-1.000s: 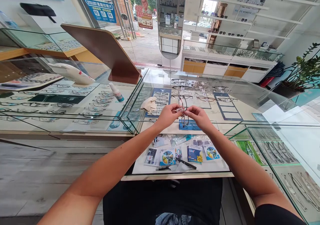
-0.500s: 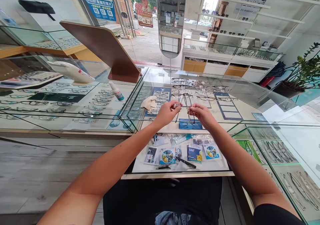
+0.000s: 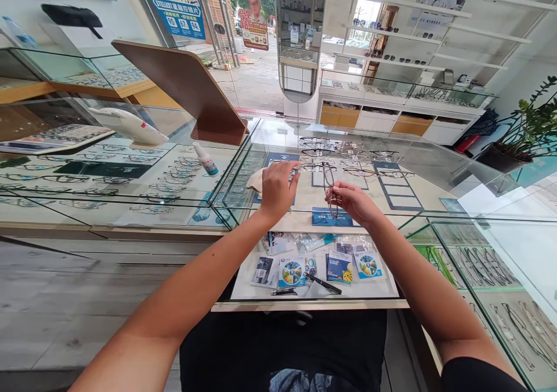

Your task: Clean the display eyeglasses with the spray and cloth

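My right hand point(image 3: 351, 200) is closed on a pair of eyeglasses point(image 3: 329, 186), held on edge above the glass counter with the thumb and fingertips at its lower part. To the left, my left hand point(image 3: 277, 190) is raised with its back toward me, apart from those eyeglasses. Its fingers reach forward and the thumb stands off from them; the palm side is hidden. Behind that hand, a cream cloth point(image 3: 255, 181) lies partly covered. A blue card point(image 3: 333, 217) lies below the held eyeglasses. More spectacle frames point(image 3: 317, 152) sit just beyond my hands.
A white spray bottle point(image 3: 205, 159) and a brown-backed tabletop mirror point(image 3: 183, 84) stand on the left counter. Near me, a shelf holds leaflets point(image 3: 292, 272) and a black pen point(image 3: 322, 283). Glass showcase edges point(image 3: 430, 225) run along the right, and a potted plant point(image 3: 500, 151) stands farther back.
My left hand has moved left and away from the eyeglasses, turning its back toward me. The small white piece at its fingertips no longer shows. My right hand still holds the eyeglasses.
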A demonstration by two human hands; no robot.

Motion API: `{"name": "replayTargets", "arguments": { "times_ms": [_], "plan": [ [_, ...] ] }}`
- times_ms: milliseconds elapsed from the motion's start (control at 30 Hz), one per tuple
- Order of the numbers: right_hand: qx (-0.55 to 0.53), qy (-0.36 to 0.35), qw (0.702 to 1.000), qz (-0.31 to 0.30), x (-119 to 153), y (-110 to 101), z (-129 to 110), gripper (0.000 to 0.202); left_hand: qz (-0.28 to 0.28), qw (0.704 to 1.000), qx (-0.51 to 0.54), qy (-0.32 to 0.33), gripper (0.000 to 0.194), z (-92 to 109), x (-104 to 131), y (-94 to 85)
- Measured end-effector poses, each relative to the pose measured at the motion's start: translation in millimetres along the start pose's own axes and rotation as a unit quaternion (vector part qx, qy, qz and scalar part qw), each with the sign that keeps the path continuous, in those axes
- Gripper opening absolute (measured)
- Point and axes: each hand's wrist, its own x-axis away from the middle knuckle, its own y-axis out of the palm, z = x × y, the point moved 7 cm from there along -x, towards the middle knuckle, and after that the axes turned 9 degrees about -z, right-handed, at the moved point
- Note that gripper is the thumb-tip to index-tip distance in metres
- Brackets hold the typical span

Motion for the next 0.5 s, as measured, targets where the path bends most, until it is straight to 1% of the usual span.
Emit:
{"name": "replayTargets", "arguments": {
  "times_ms": [100,167,200,233,333,400,500],
  "plan": [
    [-0.035,-0.003,0.999,0.011,2.5,-1.4,-3.2,0.036,0.052,0.998,-0.027,0.008,0.035,8.5,5.2,-6.7],
    [-0.053,-0.005,0.998,0.014,3.6,-2.2,-4.5,0.038,0.076,0.996,-0.041,0.036,0.036,17.7,9.3,-9.6],
    [-0.060,-0.006,0.998,0.013,4.0,-2.2,-4.9,0.039,0.072,0.995,-0.044,0.060,0.033,23.5,11.0,-8.7],
    [-0.066,-0.006,0.998,0.011,4.2,-1.9,-5.0,0.040,0.057,0.993,-0.045,0.088,0.030,29.8,12.6,-6.0],
    [-0.084,-0.005,0.996,0.004,4.3,-0.9,-4.1,0.042,-0.013,0.987,-0.039,0.154,0.027,45.0,17.8,6.3],
    [-0.097,-0.005,0.995,0.004,4.0,-0.6,-3.3,0.042,-0.038,0.984,-0.038,0.171,0.027,49.9,20.9,12.1],
    [-0.109,-0.008,0.994,0.002,3.4,0.1,-2.2,0.041,-0.039,0.982,-0.044,0.181,0.025,52.9,23.8,15.4]
  ]
}}
